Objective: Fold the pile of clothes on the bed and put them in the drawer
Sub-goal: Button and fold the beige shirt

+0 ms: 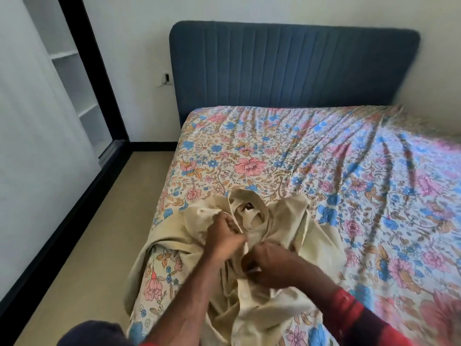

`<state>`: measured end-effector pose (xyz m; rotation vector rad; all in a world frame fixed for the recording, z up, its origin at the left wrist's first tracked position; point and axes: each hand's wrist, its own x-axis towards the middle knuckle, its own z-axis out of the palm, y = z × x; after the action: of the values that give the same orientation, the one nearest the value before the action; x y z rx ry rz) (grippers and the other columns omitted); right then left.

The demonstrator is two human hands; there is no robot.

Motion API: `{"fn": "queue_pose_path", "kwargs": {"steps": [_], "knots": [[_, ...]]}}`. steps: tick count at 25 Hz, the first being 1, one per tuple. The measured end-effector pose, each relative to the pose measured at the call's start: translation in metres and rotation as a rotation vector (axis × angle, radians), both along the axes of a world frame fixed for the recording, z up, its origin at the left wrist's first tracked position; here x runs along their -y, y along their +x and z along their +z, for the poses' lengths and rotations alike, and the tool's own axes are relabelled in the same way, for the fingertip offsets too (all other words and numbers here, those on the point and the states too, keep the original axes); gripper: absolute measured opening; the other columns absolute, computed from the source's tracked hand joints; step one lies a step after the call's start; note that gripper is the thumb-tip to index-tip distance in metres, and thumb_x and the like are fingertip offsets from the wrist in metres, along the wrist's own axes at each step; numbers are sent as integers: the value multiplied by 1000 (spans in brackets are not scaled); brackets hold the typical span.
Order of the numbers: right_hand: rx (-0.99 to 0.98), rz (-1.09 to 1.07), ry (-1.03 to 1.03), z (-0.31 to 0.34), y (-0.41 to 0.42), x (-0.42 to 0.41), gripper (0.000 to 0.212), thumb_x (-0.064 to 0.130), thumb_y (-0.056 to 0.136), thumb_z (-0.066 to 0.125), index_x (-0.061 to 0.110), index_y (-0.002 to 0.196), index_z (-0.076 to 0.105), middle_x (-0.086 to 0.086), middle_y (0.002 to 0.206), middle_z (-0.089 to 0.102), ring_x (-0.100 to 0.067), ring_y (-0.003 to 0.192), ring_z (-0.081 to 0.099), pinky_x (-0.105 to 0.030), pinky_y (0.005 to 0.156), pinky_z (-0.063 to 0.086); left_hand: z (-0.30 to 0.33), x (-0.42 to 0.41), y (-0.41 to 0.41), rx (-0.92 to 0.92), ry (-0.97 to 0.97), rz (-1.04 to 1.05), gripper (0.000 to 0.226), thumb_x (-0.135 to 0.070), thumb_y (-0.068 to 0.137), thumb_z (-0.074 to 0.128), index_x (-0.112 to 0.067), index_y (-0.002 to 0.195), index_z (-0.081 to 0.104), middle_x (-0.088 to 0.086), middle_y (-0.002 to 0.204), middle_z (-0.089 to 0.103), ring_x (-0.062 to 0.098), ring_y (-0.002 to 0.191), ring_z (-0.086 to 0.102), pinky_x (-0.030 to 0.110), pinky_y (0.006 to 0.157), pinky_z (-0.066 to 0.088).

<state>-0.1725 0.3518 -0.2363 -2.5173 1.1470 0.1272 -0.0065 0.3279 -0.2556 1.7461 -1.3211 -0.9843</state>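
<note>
A cream shirt lies crumpled on the bed, at the corner farthest from the blue headboard. The left hand and right hand both pinch its front edge below the collar.

From my remote seat I see the cream button-up cotton shirt lying on the near left corner of the floral-sheeted bed, one edge draped over the left side. My left hand and right hand sit on it, side by side. The padded blue headboard stands behind; the beige floor lies left.
</note>
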Motion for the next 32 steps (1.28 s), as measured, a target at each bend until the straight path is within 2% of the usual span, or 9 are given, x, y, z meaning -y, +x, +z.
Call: {"fn": "queue_pose_path", "kwargs": {"steps": [5, 11, 14, 16, 18, 21, 24, 28, 32], "knots": [[238, -424, -264, 31, -11, 74, 19, 25, 96, 65, 30, 112, 73, -1, 112, 73, -20, 93, 70, -38, 81, 59, -18, -17, 5, 191, -36, -194, 50, -3, 68, 69, -23, 109, 50, -1, 103, 62, 22, 95, 64, 32, 75, 49], [-378, -189, -194, 33, -14, 137, 33, 18, 99, 56, 29, 128, 66, -6, 130, 63, -29, 124, 58, -59, 108, 38, 12, -43, 12, 411, -244, -90, 30, -29, 83, 77, -26, 101, 53, -4, 99, 65, 17, 89, 64, 37, 75, 56], [30, -214, -37, 48, -9, 130, 18, 31, 100, 63, 22, 84, 67, 0, 85, 67, -15, 83, 65, -33, 77, 48, 31, -39, -30, 48, 8, -5, 65, -80, 63, 73, -20, 79, 56, 6, 76, 72, 24, 67, 71, 38, 69, 61], [322, -245, -59, 78, -3, 127, 37, 34, 95, 71, 21, 65, 54, 7, 63, 52, -1, 56, 47, -26, 59, 40, 42, -22, -54, -277, 155, 167, 94, -94, 43, 69, -20, 100, 59, 8, 96, 75, 32, 87, 74, 48, 79, 62], [544, -264, -147, 117, 7, 121, 43, 33, 91, 77, 14, 61, 54, 8, 57, 45, -2, 49, 39, -21, 51, 34, 56, 1, -63, -366, 37, 299, 105, -85, 46, 76, -16, 121, 54, 7, 113, 69, 32, 105, 69, 48, 89, 58], [830, -276, -186, 189, 24, 111, 45, 29, 87, 81, 13, 59, 50, 7, 56, 38, -3, 50, 33, -21, 48, 29, 119, 28, -57, -514, -313, 468, 62, -49, 65, 89, -18, 110, 59, 3, 107, 73, 23, 98, 71, 36, 85, 57], [999, -265, -157, 262, 24, 110, 42, 29, 81, 87, 19, 63, 50, 8, 58, 43, -7, 55, 39, -26, 51, 31, 209, 46, -30, -589, -374, 374, 22, -25, 91, 69, -24, 112, 71, -5, 108, 72, 18, 95, 68, 29, 82, 52], [938, 14, 158, 323, -3, 109, 21, 14, 79, 83, 13, 88, 64, 5, 73, 63, -8, 67, 57, -20, 58, 44, 318, 22, 24, -865, -307, -93, 31, -20, 101, 45, -8, 108, 73, 18, 101, 75, 27, 83, 73, 35, 75, 61], [750, 99, 173, 337, -2, 106, 47, 13, 85, 82, 30, 126, 68, 10, 129, 69, -17, 124, 61, -45, 107, 47, 397, -10, 54, -680, -346, -292, 31, -21, 98, 43, -6, 82, 65, 11, 72, 70, 26, 70, 66, 26, 60, 58]]}}
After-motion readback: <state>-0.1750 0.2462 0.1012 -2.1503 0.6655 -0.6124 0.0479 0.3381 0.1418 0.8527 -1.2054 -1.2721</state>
